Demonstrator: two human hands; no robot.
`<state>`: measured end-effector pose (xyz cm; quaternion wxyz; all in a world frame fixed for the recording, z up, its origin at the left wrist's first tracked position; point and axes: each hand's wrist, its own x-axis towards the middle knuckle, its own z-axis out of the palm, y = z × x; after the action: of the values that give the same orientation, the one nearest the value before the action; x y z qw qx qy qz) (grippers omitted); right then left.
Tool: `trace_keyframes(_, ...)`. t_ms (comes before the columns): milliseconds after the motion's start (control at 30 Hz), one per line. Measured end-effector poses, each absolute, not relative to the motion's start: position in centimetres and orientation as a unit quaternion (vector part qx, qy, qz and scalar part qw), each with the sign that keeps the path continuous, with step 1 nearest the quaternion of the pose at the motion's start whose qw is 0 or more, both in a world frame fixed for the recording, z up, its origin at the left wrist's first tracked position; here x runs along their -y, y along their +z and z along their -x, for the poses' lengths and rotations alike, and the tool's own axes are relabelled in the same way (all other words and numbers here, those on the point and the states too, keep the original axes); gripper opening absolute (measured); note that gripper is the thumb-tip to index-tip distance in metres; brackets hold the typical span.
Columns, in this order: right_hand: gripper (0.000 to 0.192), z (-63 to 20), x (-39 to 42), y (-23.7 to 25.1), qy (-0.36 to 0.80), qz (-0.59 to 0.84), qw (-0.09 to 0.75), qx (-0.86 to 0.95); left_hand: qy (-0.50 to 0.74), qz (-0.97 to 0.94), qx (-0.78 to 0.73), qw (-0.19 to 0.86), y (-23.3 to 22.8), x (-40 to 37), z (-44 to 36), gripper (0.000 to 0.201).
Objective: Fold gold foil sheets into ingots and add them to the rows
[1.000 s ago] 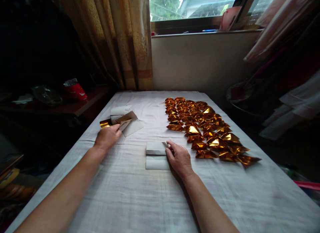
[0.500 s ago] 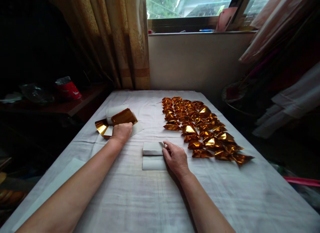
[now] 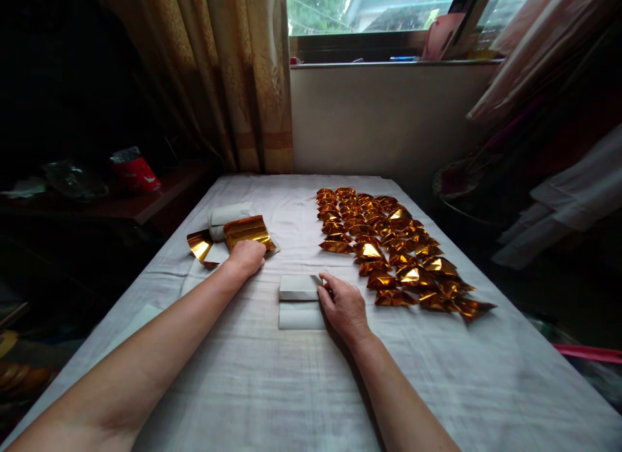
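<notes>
1. Since the earlier frame, the left hand (image 3: 247,256) has drawn a gold foil sheet (image 3: 247,230) a little nearer across the cloth-covered desk (image 3: 272,381).
2. That sheet lies just beyond the left fingers, its long axis running left to right; they curl down, pinching its near edge.
3. Right hand (image 3: 343,305) rests beside a folded white paper (image 3: 300,300), fingers together, touching its right edge.
4. Folded gold foil pieces (image 3: 393,245) lie in rows to the right.

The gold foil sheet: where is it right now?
Head view, left of centre: the gold foil sheet is under the left hand, beside a white roll.
</notes>
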<state>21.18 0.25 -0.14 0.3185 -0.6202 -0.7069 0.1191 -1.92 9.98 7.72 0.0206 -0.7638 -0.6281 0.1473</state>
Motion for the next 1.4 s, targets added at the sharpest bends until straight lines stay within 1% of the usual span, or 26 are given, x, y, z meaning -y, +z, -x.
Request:
trace_keyframes(133,0.03,-21.0,-0.2,0.1,0.119,0.621,0.317,0.707,0.139,0.763,0.631,0.025,7.3,-10.1,1.8,0.031)
trace_keyframes(267,0.03,-21.0,-0.2,0.2,0.121,0.623,0.317,0.705,0.117,0.771,0.626,0.035,7.5,-9.2,2.7,0.024)
trace_keyframes(333,0.029,-21.0,-0.2,0.2,0.122,0.624,0.317,0.704,0.109,0.782,0.613,0.031,7.9,-8.2,3.7,0.028)
trace_keyframes(567,0.03,-21.1,-0.2,0.3,0.124,0.623,0.315,0.706,0.1,0.813,0.574,-0.009,9.0,-3.4,9.3,0.029)
trace_keyframes(667,0.031,-21.0,-0.2,0.4,0.124,0.627,0.311,0.704,0.096,0.819,0.564,-0.031,8.9,-2.1,11.2,0.037)
trace_keyframes(767,0.033,-21.0,-0.1,0.5,0.128,0.629,0.311,0.701,0.108,0.822,0.558,-0.028,8.7,-1.5,12.0,0.053)
trace_keyframes(833,0.034,-21.0,-0.1,0.5,0.127,0.629,0.314,0.7,0.102,0.822,0.56,-0.013,8.5,-1.3,11.5,0.058)
trace_keyframes(933,0.036,-21.0,-0.1,0.4,0.128,0.628,0.317,0.699,0.02,0.837,0.546,0.0,8.0,-1.0,9.1,0.05)
trace_keyframes(1033,0.039,-21.1,-0.1,0.4,0.132,0.631,0.317,0.696,-0.077,0.877,0.472,-0.043,6.6,-0.5,5.1,0.038)
trace_keyframes(1100,0.04,-21.1,-0.1,0.4,0.133,0.633,0.318,0.693,-0.12,0.895,0.424,-0.072,5.2,0.1,2.3,0.04)
trace_keyframes(1233,0.041,-21.1,-0.2,0.4,0.135,0.635,0.32,0.69,-0.118,0.906,0.399,-0.075,2.8,1.2,-1.2,0.054)
trace_keyframes(1400,0.041,-21.4,-0.1,0.8,0.167,0.637,0.319,0.682,-0.139,0.894,0.421,-0.065,1.3,1.9,-1.4,0.052)
